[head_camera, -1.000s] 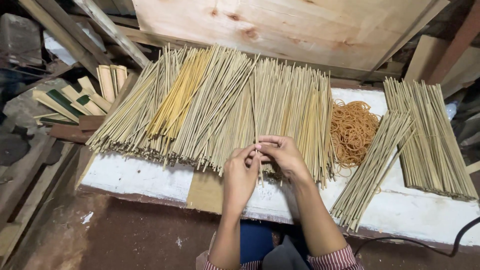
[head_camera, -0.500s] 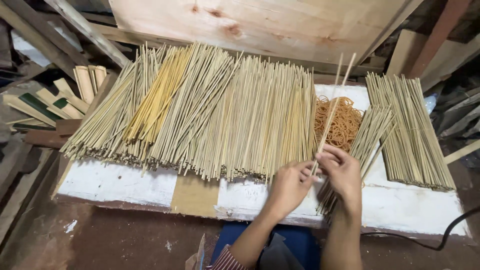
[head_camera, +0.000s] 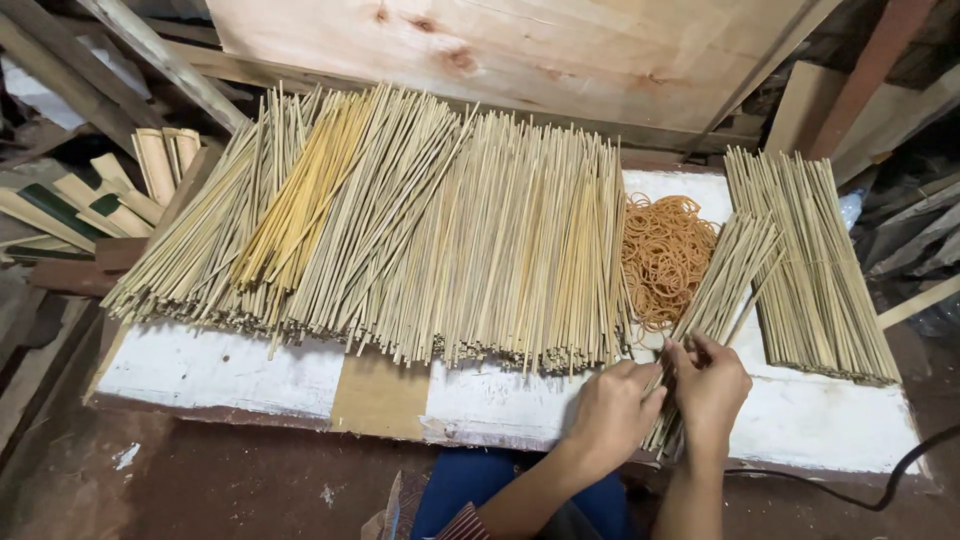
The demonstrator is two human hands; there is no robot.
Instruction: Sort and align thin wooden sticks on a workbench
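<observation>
Both hands work at the near end of the small bundle (head_camera: 715, 300), a slim sheaf of bamboo sticks lying aslant on the white bench (head_camera: 220, 365). The left hand (head_camera: 612, 412) sits on the bundle's left flank with its fingers curled in against the stick ends; the right hand (head_camera: 712, 385) is on the bundle's right, its fingers pinched narrow on the sticks near the top of the grip. Held from both flanks like this, the loose sticks stay gathered instead of rolling apart, or so it seems. Whether either hand grips a single stick or several cannot be told, since the hands hide the ends. Just left of the bundle's far half lies a heap of orange rubber bands (head_camera: 665, 255), touching it at the edge and within easy reach. Left of the bundle, past the bands, spreads the big pile (head_camera: 400, 230) of loose sticks, fanned across the bench with some yellower ones among them. Right of the bundle lies a tied bundle (head_camera: 812, 265), flat and squared off. Well left of the bundle, beyond the bench, lie split bamboo slats (head_camera: 110, 190).
</observation>
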